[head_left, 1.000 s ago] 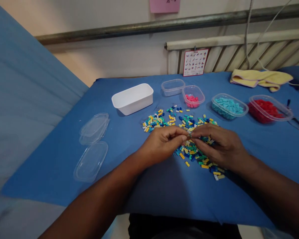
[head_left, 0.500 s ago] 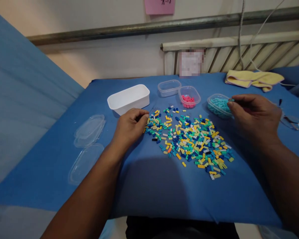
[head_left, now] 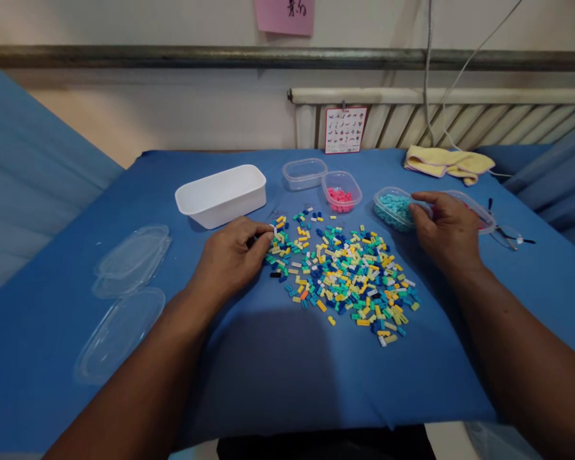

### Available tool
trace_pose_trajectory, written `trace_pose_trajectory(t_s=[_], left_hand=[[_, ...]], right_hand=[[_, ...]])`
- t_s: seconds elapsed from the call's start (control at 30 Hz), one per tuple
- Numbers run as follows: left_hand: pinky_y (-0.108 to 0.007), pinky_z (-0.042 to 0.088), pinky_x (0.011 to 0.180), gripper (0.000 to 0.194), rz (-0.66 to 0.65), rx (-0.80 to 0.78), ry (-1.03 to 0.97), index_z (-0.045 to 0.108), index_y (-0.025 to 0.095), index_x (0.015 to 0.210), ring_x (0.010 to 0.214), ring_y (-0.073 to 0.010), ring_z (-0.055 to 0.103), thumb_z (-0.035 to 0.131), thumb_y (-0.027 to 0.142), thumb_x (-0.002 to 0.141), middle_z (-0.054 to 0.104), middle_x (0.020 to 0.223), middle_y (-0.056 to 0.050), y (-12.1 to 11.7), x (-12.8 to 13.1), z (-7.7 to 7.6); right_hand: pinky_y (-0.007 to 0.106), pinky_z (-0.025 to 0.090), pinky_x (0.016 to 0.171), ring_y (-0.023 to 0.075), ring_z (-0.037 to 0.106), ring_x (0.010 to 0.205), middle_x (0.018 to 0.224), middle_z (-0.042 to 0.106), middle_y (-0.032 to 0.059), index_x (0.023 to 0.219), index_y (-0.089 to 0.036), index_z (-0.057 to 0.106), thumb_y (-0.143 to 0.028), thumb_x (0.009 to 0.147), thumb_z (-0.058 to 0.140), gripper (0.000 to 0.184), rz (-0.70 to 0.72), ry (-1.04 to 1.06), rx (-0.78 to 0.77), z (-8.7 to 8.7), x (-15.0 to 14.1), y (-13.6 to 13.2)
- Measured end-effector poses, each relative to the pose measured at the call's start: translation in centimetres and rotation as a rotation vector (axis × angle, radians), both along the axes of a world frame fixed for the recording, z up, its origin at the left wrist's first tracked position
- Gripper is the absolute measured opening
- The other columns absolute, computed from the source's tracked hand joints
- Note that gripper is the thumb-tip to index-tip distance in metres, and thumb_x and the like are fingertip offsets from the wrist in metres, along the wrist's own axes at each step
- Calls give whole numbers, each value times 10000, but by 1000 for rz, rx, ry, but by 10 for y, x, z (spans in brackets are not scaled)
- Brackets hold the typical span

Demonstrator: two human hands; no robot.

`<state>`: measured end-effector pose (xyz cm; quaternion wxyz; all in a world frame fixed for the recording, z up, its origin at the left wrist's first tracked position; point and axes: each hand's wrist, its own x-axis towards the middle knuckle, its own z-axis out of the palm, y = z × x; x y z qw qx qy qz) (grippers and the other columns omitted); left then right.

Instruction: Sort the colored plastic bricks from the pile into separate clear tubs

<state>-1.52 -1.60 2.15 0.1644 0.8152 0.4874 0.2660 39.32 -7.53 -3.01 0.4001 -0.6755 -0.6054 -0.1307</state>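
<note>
My left hand [head_left: 232,259] is at the left edge of a pile of small building bricks [head_left: 347,275] in yellow, green, blue and white. Its thumb and forefinger pinch a small pale brick [head_left: 273,229], partly hidden by the fingers. My right hand [head_left: 448,230] hovers at the right rim of a clear tub of turquoise bricks [head_left: 395,207]. Its thumb and forefinger are slightly apart, with no brick visible between them. Behind this hand, another clear tub [head_left: 487,220] with reddish pieces is partly hidden.
A white box [head_left: 220,198] stands at the back left. Beside it are an empty clear tub [head_left: 305,174] and a tub of pink bricks [head_left: 340,198]. Clear lids [head_left: 119,335] lie at left. Glasses [head_left: 510,237] and a yellow cloth [head_left: 448,163] are at right.
The view has turned to the right. The turquoise brick between my right fingertips is gone from them, and those fingers have parted. My left hand stays by the pile; a pale brick now shows at its fingertips.
</note>
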Motion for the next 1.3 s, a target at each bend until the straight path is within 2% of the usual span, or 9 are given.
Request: trace_pose_trajectory(t_s=[0.17,0.3,0.43,0.63,0.73,0.9,1.0,1.17,1.3], left_hand=[[-388,565,1000,302,89,30,3,821,234,1106,1018,-252,725,600,417,1012,799,1089,-59,2,-5,6],[-397,564,1025,297,101,29,6,812,226,1092,1038,-246,723,587,408,1025,804,1105,-70,4,-9,5],[-418,560,1013,290,117,-21,51,814,206,1095,1038,-258,725,597,379,1015,803,1115,-96,7,-17,4],[-374,559,863,217,36,-129,164,816,209,1003,909,-237,710,624,302,964,800,1056,-91,8,-23,6],[-334,529,789,206,-13,-177,175,813,208,986,848,-214,696,627,289,952,794,998,-71,6,-20,4],[-315,489,737,216,-101,-188,270,814,207,989,797,-202,669,611,232,918,786,988,-69,2,-14,-3],[-322,490,742,222,-91,-186,348,824,216,986,807,-212,670,612,225,921,793,1007,-75,-3,-13,-2],[-339,516,815,287,-133,-149,449,848,257,1088,970,-251,705,589,230,967,791,1137,-82,-8,-13,4],[-332,476,737,245,-128,-136,476,822,235,998,888,-244,680,583,206,950,772,1051,-85,-10,-12,6]], right_hand=[[460,580,932,304,765,982,1087,842,128,1190,-207,804,-362,1041,631,276,66,-68,28,4,-5,-1],[476,571,925,336,774,957,1080,847,173,1235,-161,809,-342,1042,634,317,93,-167,-54,3,-5,-3],[466,546,949,348,771,986,1095,846,190,1195,-158,826,-290,1029,598,311,59,-249,-115,0,-2,-5],[472,573,993,347,781,1058,1135,842,174,1198,-175,803,-296,1028,567,315,105,-243,-42,8,-16,-10],[466,596,1014,331,790,1074,1144,839,164,1187,-190,794,-285,1038,602,260,233,-220,31,10,-29,-14],[483,623,1008,328,800,1063,1140,838,161,1211,-189,780,-257,1035,649,230,424,-208,6,10,-44,-18],[465,638,985,310,811,1032,1108,843,138,1185,-216,779,-256,1043,643,200,435,-221,-11,9,-47,-19],[456,653,928,305,820,981,1063,847,121,1135,-232,782,-267,1038,638,177,450,-207,-14,8,-49,-18],[457,652,928,308,818,986,1066,845,123,1145,-230,768,-259,1045,627,175,482,-224,-37,8,-52,-19]])
